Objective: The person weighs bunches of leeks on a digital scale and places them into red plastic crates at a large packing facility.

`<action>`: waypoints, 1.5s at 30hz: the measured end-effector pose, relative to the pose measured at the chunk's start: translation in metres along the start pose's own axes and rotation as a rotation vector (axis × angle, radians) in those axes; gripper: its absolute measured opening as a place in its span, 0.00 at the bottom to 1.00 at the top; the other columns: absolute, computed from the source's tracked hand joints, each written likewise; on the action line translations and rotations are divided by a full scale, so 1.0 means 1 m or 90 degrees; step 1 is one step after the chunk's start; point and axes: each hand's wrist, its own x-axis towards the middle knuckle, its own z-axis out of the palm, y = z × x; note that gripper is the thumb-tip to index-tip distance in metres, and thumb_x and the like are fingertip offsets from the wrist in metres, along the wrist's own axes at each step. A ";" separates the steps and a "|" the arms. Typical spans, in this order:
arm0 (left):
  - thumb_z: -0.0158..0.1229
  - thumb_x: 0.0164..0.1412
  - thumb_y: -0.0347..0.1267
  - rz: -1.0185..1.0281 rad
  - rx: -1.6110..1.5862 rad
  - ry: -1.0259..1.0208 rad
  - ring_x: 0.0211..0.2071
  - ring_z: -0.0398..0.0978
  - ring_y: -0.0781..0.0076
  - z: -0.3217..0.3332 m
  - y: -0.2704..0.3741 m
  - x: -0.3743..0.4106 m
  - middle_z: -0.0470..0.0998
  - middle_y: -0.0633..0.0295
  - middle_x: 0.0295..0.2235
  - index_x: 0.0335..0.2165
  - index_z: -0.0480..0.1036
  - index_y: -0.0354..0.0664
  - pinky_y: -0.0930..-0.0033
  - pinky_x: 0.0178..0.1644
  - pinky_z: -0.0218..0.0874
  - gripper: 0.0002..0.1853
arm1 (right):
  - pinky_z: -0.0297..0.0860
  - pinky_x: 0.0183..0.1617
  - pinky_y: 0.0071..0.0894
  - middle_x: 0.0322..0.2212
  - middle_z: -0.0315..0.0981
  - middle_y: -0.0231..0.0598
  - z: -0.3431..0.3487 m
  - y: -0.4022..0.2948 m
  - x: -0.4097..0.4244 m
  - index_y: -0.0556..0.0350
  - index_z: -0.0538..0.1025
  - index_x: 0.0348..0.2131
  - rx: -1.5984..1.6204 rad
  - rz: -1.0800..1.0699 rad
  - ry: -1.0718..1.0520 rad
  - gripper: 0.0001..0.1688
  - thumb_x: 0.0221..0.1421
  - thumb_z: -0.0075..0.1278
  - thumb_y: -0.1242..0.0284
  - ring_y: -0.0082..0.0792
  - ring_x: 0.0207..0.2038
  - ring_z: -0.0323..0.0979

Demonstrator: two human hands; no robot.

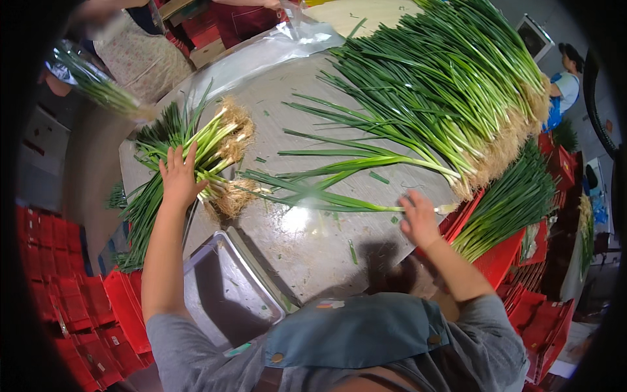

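My left hand (179, 177) lies palm down, fingers spread, on a smaller heap of leek-like greens (208, 142) whose pale stems and tangled tan roots face right. On the right, my right hand (420, 220) is at the lower end of a single stalk (352, 202). That stalk passes between thumb and fingers, its white root end showing beyond them; whether they are closed on it is unclear. A few loose stalks lie just above it, beside a large pile of the same greens (416, 88) with roots towards the right. All these rest on a grey metal table (313, 255).
A grey plastic tub (230, 289) stands at the near left edge. Red crates (68, 294) are stacked at left, and more greens (509, 206) fill a red crate at right. Clear plastic film (274, 54) covers the far edge. A co-worker (142, 54) holds a wrapped bundle (98, 85).
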 end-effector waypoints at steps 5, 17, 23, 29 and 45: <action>0.63 0.38 0.40 0.110 -0.035 -0.043 0.56 0.46 0.51 -0.050 0.061 -0.052 0.54 0.49 0.52 0.52 0.54 0.51 0.47 0.57 0.34 0.41 | 0.61 0.39 0.41 0.33 0.62 0.47 0.020 0.099 -0.021 0.56 0.68 0.31 0.150 0.063 -0.243 0.19 0.32 0.51 0.75 0.48 0.36 0.62; 0.51 0.53 0.40 0.186 -0.804 -0.501 0.33 0.69 0.75 0.023 0.380 -0.109 0.72 0.62 0.34 0.46 0.62 0.43 0.72 0.40 0.61 0.23 | 0.63 0.34 0.40 0.27 0.64 0.47 0.036 0.181 0.030 0.57 0.68 0.22 0.134 0.024 -0.068 0.10 0.30 0.50 0.79 0.46 0.31 0.65; 0.46 0.55 0.43 -0.491 -1.430 -0.592 0.36 0.66 0.72 0.047 0.486 -0.086 0.70 0.67 0.34 0.43 0.61 0.49 0.69 0.33 0.60 0.19 | 0.64 0.37 0.36 0.31 0.66 0.49 -0.013 0.114 0.003 0.55 0.71 0.33 0.582 -0.013 -0.338 0.17 0.38 0.52 0.69 0.46 0.34 0.67; 0.43 0.53 0.25 -0.374 -1.403 -0.405 0.23 0.71 0.65 0.026 0.474 -0.050 0.70 0.57 0.24 0.41 0.61 0.43 0.65 0.30 0.66 0.15 | 0.62 0.41 0.39 0.31 0.65 0.49 0.023 0.195 0.004 0.60 0.69 0.31 0.230 0.176 -0.023 0.22 0.37 0.55 0.64 0.46 0.36 0.64; 0.51 0.51 0.26 -0.426 -1.484 -0.506 0.20 0.69 0.68 0.071 0.469 -0.021 0.68 0.60 0.21 0.40 0.62 0.44 0.65 0.24 0.67 0.15 | 0.64 0.38 0.35 0.30 0.68 0.54 0.007 0.149 0.033 0.58 0.69 0.36 0.616 -0.003 -0.317 0.18 0.42 0.50 0.71 0.48 0.34 0.66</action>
